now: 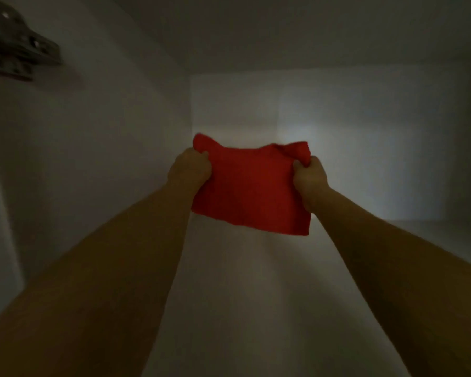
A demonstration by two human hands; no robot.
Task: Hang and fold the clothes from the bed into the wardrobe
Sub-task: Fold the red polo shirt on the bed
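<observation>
A folded red garment (252,186) is held deep inside a dim white wardrobe compartment, stretched flat between both hands. My left hand (189,168) grips its left edge near the top corner. My right hand (309,175) is closed on its right edge, where the cloth bunches up. Both bare forearms reach in from the bottom corners of the view. The garment's lower edge hangs just above the white shelf (237,295); whether it touches the shelf I cannot tell.
The compartment's left side wall (98,159), back wall (351,148) and ceiling (283,31) enclose the space. A metal door hinge (17,53) is fixed on the left wall at the upper left. Bare shelf surface spreads below and beside the garment.
</observation>
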